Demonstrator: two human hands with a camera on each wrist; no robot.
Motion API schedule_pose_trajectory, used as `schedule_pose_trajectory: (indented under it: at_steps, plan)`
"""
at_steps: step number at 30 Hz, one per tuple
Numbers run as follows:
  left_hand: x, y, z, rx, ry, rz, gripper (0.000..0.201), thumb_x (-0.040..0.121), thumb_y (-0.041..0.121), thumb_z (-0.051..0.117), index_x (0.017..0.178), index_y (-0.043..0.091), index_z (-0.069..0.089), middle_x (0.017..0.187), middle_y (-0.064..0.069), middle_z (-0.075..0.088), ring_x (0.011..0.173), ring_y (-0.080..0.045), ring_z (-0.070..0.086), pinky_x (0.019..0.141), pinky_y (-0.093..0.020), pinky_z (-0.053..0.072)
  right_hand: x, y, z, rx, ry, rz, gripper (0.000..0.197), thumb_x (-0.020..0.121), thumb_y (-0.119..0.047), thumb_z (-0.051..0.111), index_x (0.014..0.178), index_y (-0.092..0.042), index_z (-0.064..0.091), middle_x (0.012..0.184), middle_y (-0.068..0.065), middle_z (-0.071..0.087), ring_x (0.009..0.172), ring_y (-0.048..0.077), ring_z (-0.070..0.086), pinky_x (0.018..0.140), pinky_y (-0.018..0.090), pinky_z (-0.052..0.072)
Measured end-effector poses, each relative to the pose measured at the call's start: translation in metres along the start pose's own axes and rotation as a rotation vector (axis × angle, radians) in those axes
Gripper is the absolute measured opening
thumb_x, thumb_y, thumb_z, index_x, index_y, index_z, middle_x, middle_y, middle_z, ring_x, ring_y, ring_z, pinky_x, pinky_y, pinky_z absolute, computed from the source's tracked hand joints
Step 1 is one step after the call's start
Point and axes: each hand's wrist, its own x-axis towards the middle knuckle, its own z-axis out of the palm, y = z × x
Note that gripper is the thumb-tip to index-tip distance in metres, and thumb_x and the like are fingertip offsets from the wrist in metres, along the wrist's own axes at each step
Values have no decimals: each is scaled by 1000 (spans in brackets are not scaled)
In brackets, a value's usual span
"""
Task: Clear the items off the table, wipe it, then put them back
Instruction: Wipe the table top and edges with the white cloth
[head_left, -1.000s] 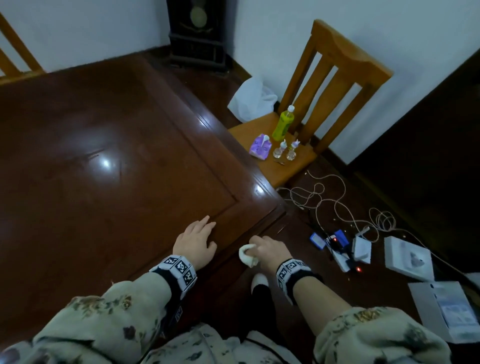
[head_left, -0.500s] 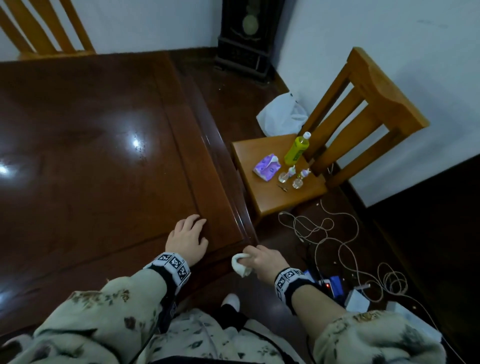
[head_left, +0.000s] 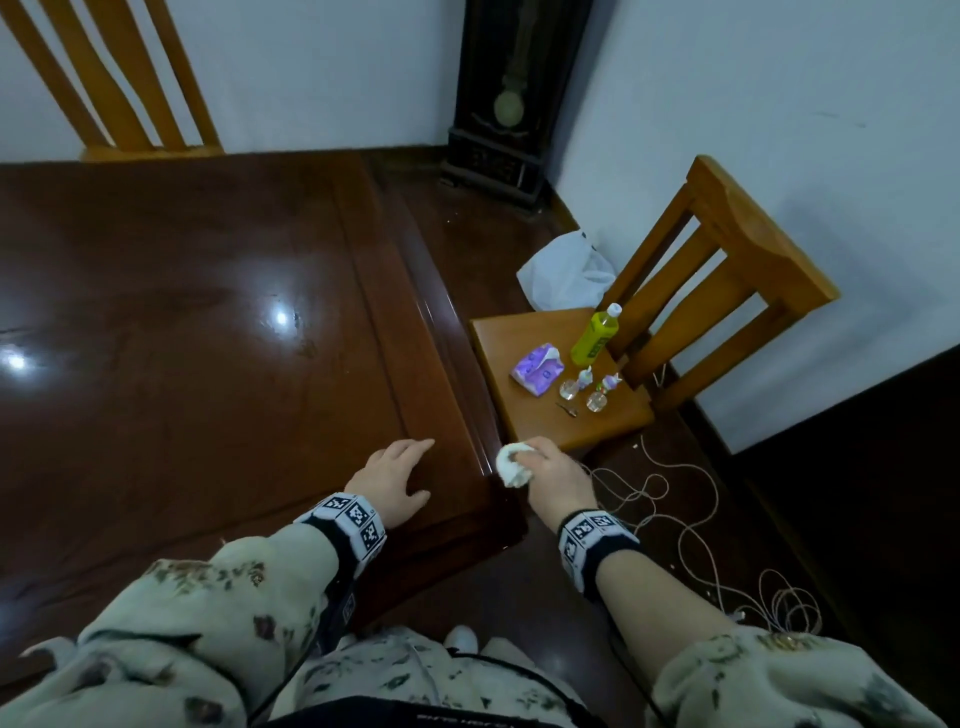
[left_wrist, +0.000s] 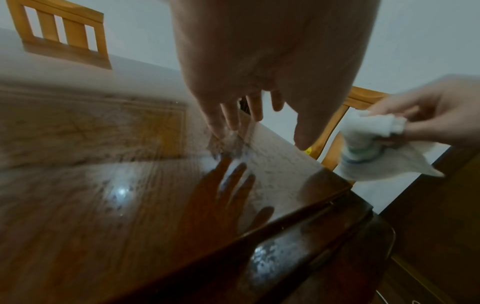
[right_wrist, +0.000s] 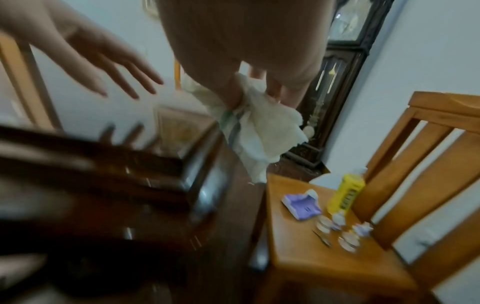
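The dark glossy wooden table (head_left: 182, 364) fills the left of the head view. My left hand (head_left: 397, 480) lies with straight fingers near its right corner, fingertips (left_wrist: 221, 129) on the tabletop. My right hand (head_left: 545, 467) grips a bunched white cloth (head_left: 511, 467) just off the table's right edge; the cloth (right_wrist: 257, 131) hangs below the fingers. On the wooden chair seat (head_left: 597, 426) to the right stand a yellow-green bottle (head_left: 595, 338), a purple tissue pack (head_left: 537, 370) and two small clear bottles (head_left: 582, 387).
A tall dark clock (head_left: 511, 93) stands in the corner, with a white plastic bag (head_left: 566, 275) on the floor in front of it. White cables (head_left: 675, 519) loop over the dark floor at the right. Another wooden chair (head_left: 119, 78) stands behind the table.
My right hand with the cloth has come off the table's corner edge and up to the right, toward the chair. My left hand stays on the tabletop. The head view has swung leftward.
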Motion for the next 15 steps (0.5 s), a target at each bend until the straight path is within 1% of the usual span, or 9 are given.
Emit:
schedule_pose_trajectory:
  at_steps: [1, 3, 4, 6, 8, 10, 11, 13, 15]
  plan:
    - [0, -1, -4, -40, 18, 32, 76, 89, 35, 61, 150, 37, 15, 154, 9, 22, 138, -18, 29, 107, -34, 38, 6, -14, -1, 43, 3, -60, 40, 90, -4, 49, 125, -18, 59, 145, -3, 40, 126, 23, 44, 102, 32, 34]
    - [-1, -1, -13, -94, 69, 98, 83, 85, 35, 67, 150, 39, 15, 154, 10, 19, 139, -18, 27, 110, -35, 35, 15, -41, -2, 96, -2, -190, 40, 85, -1, 55, 118, -20, 65, 149, -4, 36, 137, 21, 32, 114, 45, 18]
    - [-1, -1, -18, -104, 96, 133, 84, 83, 35, 70, 149, 39, 18, 155, 10, 19, 140, -18, 26, 112, -36, 33, 20, -53, 0, 128, 1, -242, 38, 84, -2, 58, 115, -23, 67, 149, -6, 35, 139, 20, 28, 116, 50, 11]
    - [1, -2, -28, -102, 152, 187, 72, 82, 37, 70, 144, 35, 33, 154, 8, 22, 139, -20, 26, 112, -37, 29, 29, -73, 0, 177, 16, -319, 30, 83, -10, 62, 110, -23, 69, 147, -8, 38, 139, 19, 29, 115, 53, 8]
    - [2, -5, -39, -70, 245, 191, 49, 84, 40, 66, 130, 29, 52, 148, 7, 34, 136, -19, 31, 109, -34, 28, 36, -88, -1, 259, 46, -367, 27, 81, -17, 55, 103, -22, 71, 139, -6, 47, 129, 19, 43, 113, 52, 17]
    - [1, -12, -49, -26, 345, 172, 37, 84, 45, 64, 114, 24, 63, 134, 8, 50, 128, -15, 40, 104, -30, 31, 42, -97, -3, 329, 72, -357, 29, 82, -13, 52, 101, -21, 72, 123, -4, 59, 113, 20, 56, 104, 48, 34]
    - [0, -17, -53, -10, 379, 164, 33, 83, 46, 63, 107, 24, 65, 123, 9, 57, 120, -14, 46, 100, -29, 36, 44, -98, -5, 327, 89, -331, 30, 82, -8, 53, 102, -21, 72, 115, -3, 63, 106, 21, 59, 98, 43, 40]
    - [-5, -24, -63, -8, 414, 142, 20, 84, 43, 63, 93, 26, 65, 93, 12, 63, 94, -10, 56, 81, -25, 42, 48, -100, -10, 273, 153, -302, 35, 82, -3, 53, 103, -23, 72, 105, -2, 67, 97, 22, 61, 86, 37, 46]
    - [-8, -28, -73, -26, 448, 116, 10, 83, 37, 66, 86, 28, 62, 77, 14, 59, 75, -9, 56, 68, -22, 39, 51, -106, -13, 155, 250, -342, 34, 81, -5, 54, 101, -25, 73, 99, -3, 69, 92, 21, 61, 85, 37, 45]
